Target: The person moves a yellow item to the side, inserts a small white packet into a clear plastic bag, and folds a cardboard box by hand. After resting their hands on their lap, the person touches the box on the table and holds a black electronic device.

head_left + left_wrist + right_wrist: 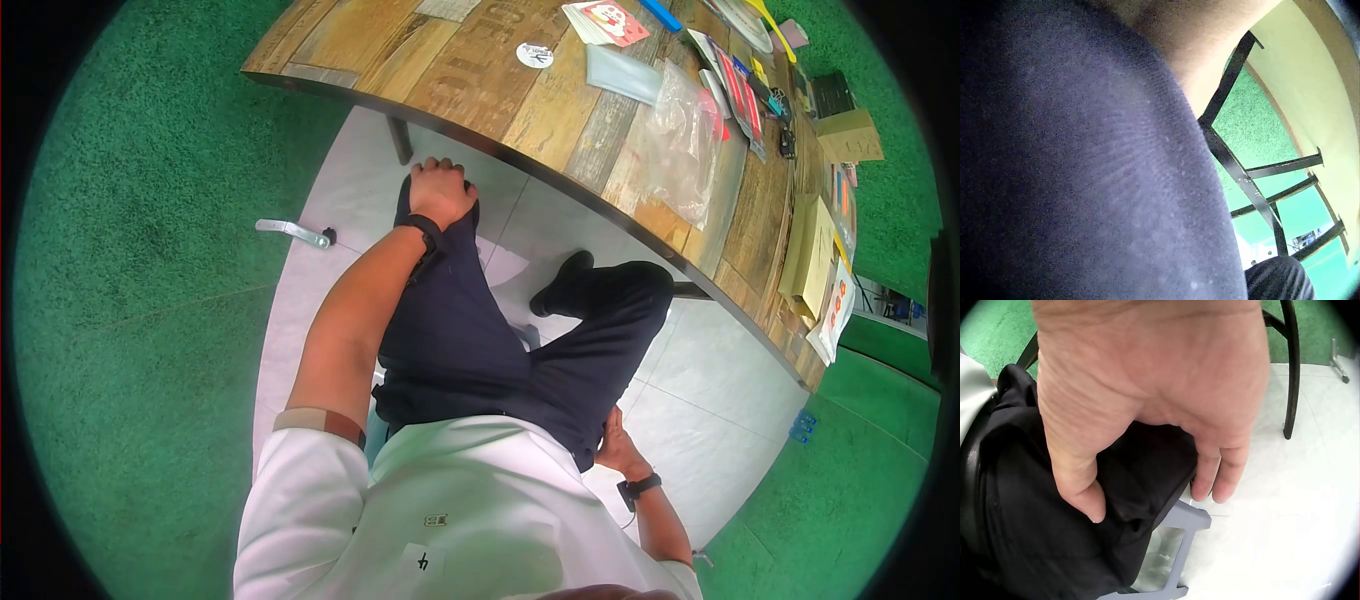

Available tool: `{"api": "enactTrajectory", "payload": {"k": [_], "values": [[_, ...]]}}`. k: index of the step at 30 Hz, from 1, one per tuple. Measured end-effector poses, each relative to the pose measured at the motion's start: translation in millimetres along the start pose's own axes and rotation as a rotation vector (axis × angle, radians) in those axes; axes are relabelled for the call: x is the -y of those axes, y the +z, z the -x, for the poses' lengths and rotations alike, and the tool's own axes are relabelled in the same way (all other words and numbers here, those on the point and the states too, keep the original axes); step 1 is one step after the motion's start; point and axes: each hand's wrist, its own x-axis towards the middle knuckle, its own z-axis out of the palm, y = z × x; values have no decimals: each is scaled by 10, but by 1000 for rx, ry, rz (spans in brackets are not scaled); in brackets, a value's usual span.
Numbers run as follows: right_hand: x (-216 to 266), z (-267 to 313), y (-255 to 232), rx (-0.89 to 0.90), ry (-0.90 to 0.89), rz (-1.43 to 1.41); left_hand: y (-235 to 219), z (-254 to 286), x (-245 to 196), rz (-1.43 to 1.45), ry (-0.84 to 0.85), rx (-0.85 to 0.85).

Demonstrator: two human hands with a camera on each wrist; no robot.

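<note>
My left hand (pixel 442 190) rests on the left knee of the dark trousers (pixel 460 320), its fingers draped over the front of the knee. The left wrist view is mostly filled by dark trouser cloth (pixel 1116 169), with skin of the hand or arm (pixel 1204 56) along its top. Low beside the right thigh is my right hand (pixel 622 452). In the right wrist view its thumb (pixel 1088 500) lies against the black cloth (pixel 1041 512), and loosely bent fingers (pixel 1225 478) hang along the thigh's far side. Neither hand shows an object in it.
A wood-plank table (pixel 400 45) stands in front of the knees. On it lie a clear plastic bag (pixel 685 150), printed cards (pixel 608 22), a round white sticker (pixel 534 55) and a yellowish box (pixel 812 255). A grey stool (pixel 1182 515) is under the person.
</note>
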Motion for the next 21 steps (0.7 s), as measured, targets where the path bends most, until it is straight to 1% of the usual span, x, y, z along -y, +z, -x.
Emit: {"api": "enactTrajectory", "payload": {"k": [3, 5, 8, 19, 21], "values": [[4, -10, 1, 19, 30, -23, 10, -1, -1, -2, -1, -9], [-4, -17, 8, 47, 101, -35, 23, -5, 1, -2, -1, -13], [64, -29, -27, 52, 99, -41, 32, -8, 3, -3, -1, -17], [-5, -33, -6, 92, 142, -65, 37, -8, 5, 11, 2, -6], [49, -46, -28, 100, 144, -66, 41, -7, 5, -2, 2, -25]]}}
